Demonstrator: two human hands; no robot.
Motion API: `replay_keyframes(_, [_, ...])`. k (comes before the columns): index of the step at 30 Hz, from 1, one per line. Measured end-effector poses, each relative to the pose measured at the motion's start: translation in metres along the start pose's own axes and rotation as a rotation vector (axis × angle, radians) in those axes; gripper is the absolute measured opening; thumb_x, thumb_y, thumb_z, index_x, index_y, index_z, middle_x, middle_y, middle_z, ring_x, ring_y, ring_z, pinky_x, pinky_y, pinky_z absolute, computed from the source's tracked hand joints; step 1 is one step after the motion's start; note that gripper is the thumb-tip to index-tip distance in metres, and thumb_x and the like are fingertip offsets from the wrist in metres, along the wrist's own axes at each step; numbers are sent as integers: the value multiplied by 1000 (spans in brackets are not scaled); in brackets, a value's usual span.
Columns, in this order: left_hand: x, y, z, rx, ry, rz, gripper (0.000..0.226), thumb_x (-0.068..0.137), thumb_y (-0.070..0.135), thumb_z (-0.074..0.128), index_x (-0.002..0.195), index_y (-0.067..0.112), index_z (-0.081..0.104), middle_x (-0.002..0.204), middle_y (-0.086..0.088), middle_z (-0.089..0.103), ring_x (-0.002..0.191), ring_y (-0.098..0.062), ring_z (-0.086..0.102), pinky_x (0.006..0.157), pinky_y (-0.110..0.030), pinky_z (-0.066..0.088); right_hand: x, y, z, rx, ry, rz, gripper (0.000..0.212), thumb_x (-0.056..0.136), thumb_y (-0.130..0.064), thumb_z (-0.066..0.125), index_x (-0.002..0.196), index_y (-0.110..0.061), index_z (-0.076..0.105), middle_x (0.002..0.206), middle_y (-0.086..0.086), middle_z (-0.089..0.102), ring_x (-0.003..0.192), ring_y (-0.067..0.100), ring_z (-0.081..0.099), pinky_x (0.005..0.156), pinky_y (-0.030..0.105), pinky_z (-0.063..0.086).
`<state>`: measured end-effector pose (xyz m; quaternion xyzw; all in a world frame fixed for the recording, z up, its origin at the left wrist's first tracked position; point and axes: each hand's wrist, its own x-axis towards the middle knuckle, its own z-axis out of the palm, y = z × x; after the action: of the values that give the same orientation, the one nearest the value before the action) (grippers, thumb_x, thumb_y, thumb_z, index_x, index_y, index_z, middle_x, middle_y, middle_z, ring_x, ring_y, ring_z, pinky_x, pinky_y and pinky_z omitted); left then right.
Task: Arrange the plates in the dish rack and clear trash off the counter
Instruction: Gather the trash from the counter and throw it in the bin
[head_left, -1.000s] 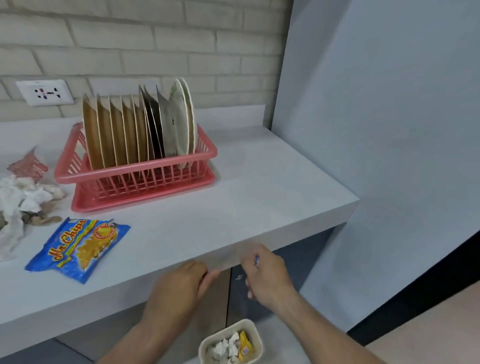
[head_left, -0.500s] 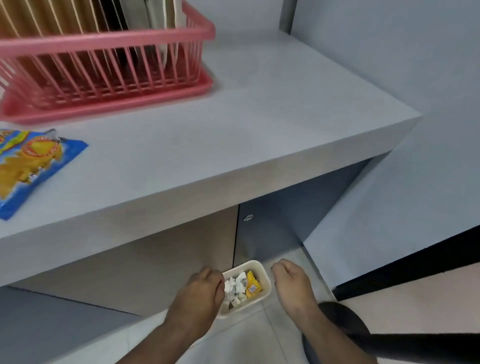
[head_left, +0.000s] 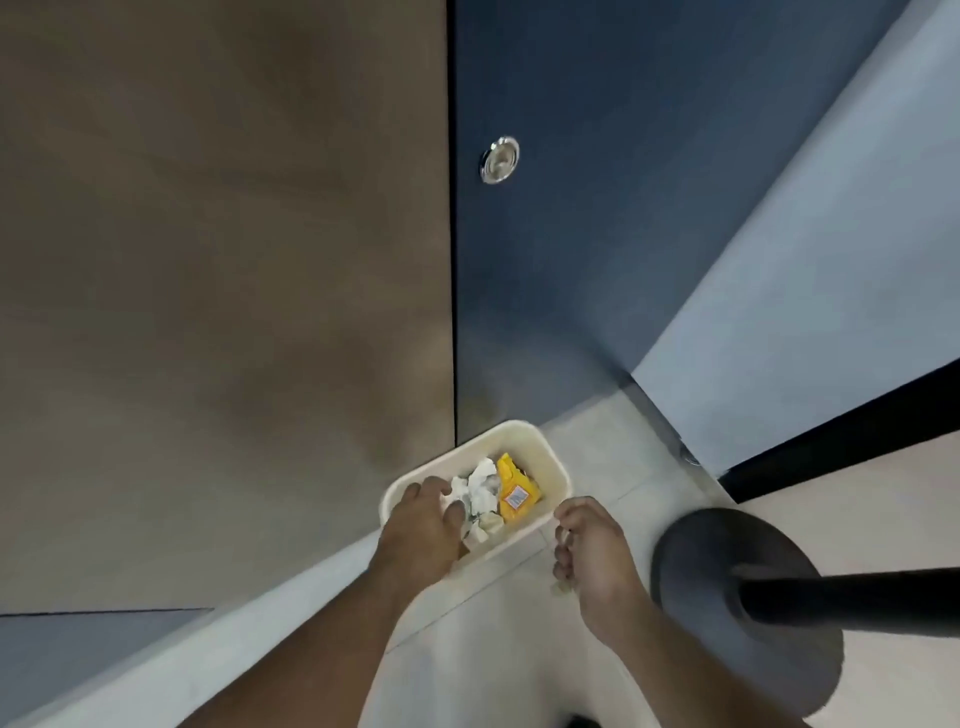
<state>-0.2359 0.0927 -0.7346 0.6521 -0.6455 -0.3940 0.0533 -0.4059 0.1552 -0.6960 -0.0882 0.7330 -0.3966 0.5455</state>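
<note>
Head view: 1 cream trash bin (head_left: 543, 457) stands on the pale tiled floor (head_left: 519, 649), its far end against the foot of the brown cabinet door (head_left: 208, 260) and the dark blue cabinet door (head_left: 571, 234). The blue door carries 1 round metal pull (head_left: 500, 160). Inside the bin lie crumpled white paper (head_left: 480, 486) and 1 yellow wrapper (head_left: 514, 493), touching each other. The left hand (head_left: 421, 525) grips the bin's near left rim, fingers curled outside it and thumb inside against the paper. The right hand (head_left: 592, 556) hangs just beside the bin's near right corner with fingers curled; whether it pinches anything cannot be determined. 1 black round base (head_left: 701, 561) with a black pole (head_left: 857, 597) stands right of that hand, near a pale wall panel (head_left: 831, 260).
</note>
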Motion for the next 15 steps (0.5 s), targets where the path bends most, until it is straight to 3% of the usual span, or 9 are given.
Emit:
replay_keyframes(4, [25,-10,15,-224,-49,-77,42,100,37,38,139,23,45,143,1,45,128,-15,44,108,-24,29,39,9,27,190,33,-73,22,86,-1,36,78,-15,52,59,1,41,51,16,35,51,27,27])
replay_keyframes(5, [24,-14,14,-220,-32,-51,40,101,36,37,136,23,48,139,4,50,122,-8,49,104,-16,30,47,8,35,215,43,-100,22,88,-1,37,80,-15,52,60,0,43,52,16,37,51,27,28])
replay_keyframes(7, [17,-19,9,-179,20,8,32,101,30,37,122,20,60,115,12,58,93,10,56,79,0,34,61,4,51,230,67,-164,19,94,-4,41,84,-16,53,65,1,49,55,16,41,51,27,34])
replay_keyframes(8, [14,-22,5,-142,62,42,30,101,28,38,113,19,64,106,11,60,86,10,57,72,-3,35,68,4,57,202,82,-212,16,96,-8,44,86,-17,54,69,2,52,56,16,44,51,26,36])
replay_keyframes(10, [13,-30,1,-56,131,108,28,100,27,40,109,19,65,108,5,63,98,-6,58,76,-15,35,83,12,67,63,93,-354,8,97,-17,51,91,-20,55,76,3,57,59,14,49,53,24,43])
replay_keyframes(12, [16,-38,-3,1,154,143,30,100,27,41,117,20,63,118,5,60,109,-11,53,83,-14,31,99,26,71,-161,72,-483,3,96,-23,55,97,-22,57,89,1,62,75,14,58,72,29,51])
replay_keyframes(15, [18,-41,-10,45,147,132,33,99,30,39,124,21,59,124,6,57,112,-12,52,86,-14,31,113,37,69,-490,-26,-506,17,96,-26,55,109,-20,63,117,2,58,105,16,57,99,33,44])
